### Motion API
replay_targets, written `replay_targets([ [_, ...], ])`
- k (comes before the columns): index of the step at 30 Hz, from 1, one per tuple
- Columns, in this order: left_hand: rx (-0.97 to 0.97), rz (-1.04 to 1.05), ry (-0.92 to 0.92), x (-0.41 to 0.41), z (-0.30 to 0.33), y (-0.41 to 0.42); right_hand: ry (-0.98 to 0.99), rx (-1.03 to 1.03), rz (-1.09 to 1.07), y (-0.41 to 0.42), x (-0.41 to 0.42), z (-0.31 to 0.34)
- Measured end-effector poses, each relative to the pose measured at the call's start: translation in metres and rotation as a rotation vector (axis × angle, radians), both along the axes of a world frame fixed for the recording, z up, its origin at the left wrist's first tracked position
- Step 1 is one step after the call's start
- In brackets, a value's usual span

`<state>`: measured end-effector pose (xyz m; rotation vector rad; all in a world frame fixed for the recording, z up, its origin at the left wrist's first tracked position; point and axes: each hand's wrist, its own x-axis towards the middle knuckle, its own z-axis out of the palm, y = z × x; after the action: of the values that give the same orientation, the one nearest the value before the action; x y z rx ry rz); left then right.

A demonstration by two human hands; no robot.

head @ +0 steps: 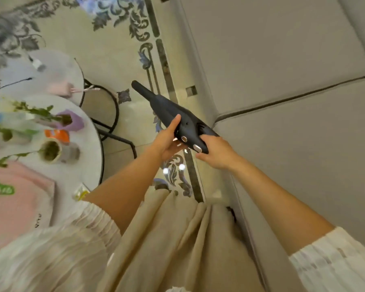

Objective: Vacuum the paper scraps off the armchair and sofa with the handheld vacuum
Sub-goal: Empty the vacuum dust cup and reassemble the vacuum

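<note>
vacuum: black handheld vacuum (171, 114) held up in the air in the middle of the shot, thin nozzle pointing far-left over the patterned floor (118, 49), just left of the sofa edge

left hand: left hand (167, 140) is cupped under the vacuum body from the left, thumb stretched up along its side, fingers tucked beneath so I can't see them properly

right hand: right hand (216, 152) is wrapped closed round the near end of the vacuum, right by the two shiny buttons

sofa: grey sofa (282, 70) fills the whole right side, dark seam running between two cushions, can't make out any scraps on it, it's pretty blurry

tables: two round white tables on the left, the near table (86, 165) has plants, a small pot (50, 151), something orange and a pink cloth on it; the far table (57, 66) has a cable

clothes: beige skirt (177, 239) at the bottom, white gathered sleeves on both arms
</note>
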<state>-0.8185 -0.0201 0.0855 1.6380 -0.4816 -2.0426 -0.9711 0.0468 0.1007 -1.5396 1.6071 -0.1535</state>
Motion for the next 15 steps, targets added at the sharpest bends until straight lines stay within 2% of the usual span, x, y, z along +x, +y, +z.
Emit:
replay_targets([
  [6,-0.042,0.388,0.053,0.156,0.005,-0.015,-0.044,-0.042,0.259,-0.056,0.14,-0.01],
  [8,-0.081,0.451,0.014,0.198,0.006,-0.013,-0.09,-0.014,0.289,-0.059,0.179,-0.015],
  [12,-0.185,0.43,-0.058,0.256,0.008,0.001,-0.149,0.03,0.307,-0.05,0.236,-0.02],
  [15,-0.222,0.487,-0.018,0.293,0.001,0.02,-0.149,0.033,0.348,-0.044,0.27,-0.027],
])
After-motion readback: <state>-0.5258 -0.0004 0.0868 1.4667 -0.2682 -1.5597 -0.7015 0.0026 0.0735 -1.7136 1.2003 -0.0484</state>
